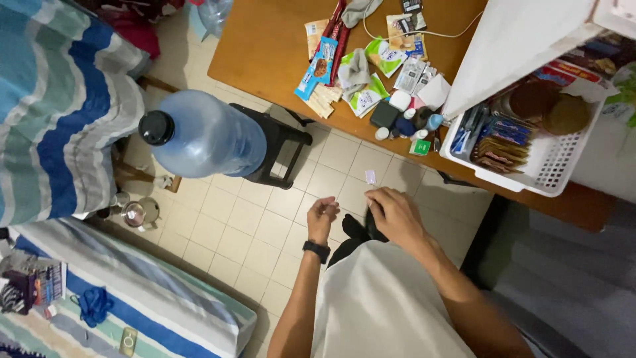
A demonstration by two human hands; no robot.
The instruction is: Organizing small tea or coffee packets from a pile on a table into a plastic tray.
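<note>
From the head view I see my left hand (322,213) curled with its fingers pinched together, my right hand (395,211) closed on a black cloth (358,231) at my lap, just below the wooden table (265,46) edge.

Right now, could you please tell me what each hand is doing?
Left hand: curled, nothing visible in it.
Right hand: closed on dark cloth.
</note>
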